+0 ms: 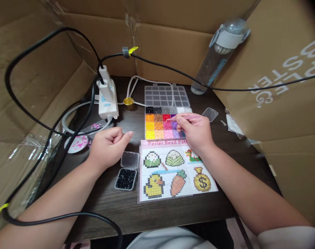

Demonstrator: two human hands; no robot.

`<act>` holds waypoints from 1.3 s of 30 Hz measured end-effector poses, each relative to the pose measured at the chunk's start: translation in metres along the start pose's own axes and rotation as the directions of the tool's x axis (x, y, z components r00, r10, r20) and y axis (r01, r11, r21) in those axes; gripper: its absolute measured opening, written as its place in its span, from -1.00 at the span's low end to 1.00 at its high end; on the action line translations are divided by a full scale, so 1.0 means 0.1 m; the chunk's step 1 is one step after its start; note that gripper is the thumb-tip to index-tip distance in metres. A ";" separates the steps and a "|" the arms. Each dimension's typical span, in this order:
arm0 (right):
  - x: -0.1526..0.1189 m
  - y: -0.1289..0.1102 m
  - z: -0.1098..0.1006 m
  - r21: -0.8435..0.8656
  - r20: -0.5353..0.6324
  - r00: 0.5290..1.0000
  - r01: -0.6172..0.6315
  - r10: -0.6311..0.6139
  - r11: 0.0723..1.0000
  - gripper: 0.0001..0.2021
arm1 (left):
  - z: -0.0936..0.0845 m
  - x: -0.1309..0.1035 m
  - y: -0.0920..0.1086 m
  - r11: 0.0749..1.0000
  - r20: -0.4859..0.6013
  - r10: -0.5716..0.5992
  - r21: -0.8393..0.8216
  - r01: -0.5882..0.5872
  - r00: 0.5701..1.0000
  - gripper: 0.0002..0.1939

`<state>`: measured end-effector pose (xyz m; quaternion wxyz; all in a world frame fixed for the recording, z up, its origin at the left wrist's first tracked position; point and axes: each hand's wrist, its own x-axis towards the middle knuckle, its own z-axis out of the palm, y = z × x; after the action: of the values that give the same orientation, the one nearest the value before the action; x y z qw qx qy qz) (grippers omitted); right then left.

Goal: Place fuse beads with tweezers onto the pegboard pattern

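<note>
Pink tweezers (191, 117) are pinched in my right hand (196, 133), their tips over the red section of a compartment box (146, 135). Small beads sorted by colour fill the box, and its clear lid (152, 97) lies folded back behind it. Below the box is a Perler bead pattern sheet (168, 199) with a duck, a carrot, a money bag and other pictures; my right wrist covers part of it. My left hand (107, 147) is loosely fisted with the thumb out, left of the sheet. Near it sits a small open case of black beads (125, 179).
A white power strip (107, 103) with black cables stands at the back left. A white dish (76, 143) with pink bits lies on the left. A water bottle (211, 65) leans at the back right. Cardboard walls (168, 45) surround the dark table (116, 218).
</note>
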<state>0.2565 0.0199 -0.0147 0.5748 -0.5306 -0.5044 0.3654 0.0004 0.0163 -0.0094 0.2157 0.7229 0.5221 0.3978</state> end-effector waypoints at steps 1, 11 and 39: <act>0.01 0.02 -0.03 0.033 0.009 1.000 0.004 -0.005 0.999 -0.89 | 0.00 0.00 0.00 1.000 0.000 0.001 0.002 -0.001 1.000 -0.48; 0.01 0.02 -0.10 0.066 0.046 0.999 -0.007 0.004 0.998 -0.88 | -0.01 0.01 0.00 1.000 -0.004 0.004 0.023 -0.004 1.000 -0.46; -0.04 -0.04 0.00 -0.068 0.071 0.988 -0.134 0.139 0.989 -0.83 | -0.02 0.00 0.02 1.000 0.025 -0.025 0.017 0.025 0.999 -0.50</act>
<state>0.2551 0.0156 -0.0111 0.5121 -0.5674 -0.4995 0.4078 -0.0006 0.0158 -0.0067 0.2211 0.7232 0.5315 0.3815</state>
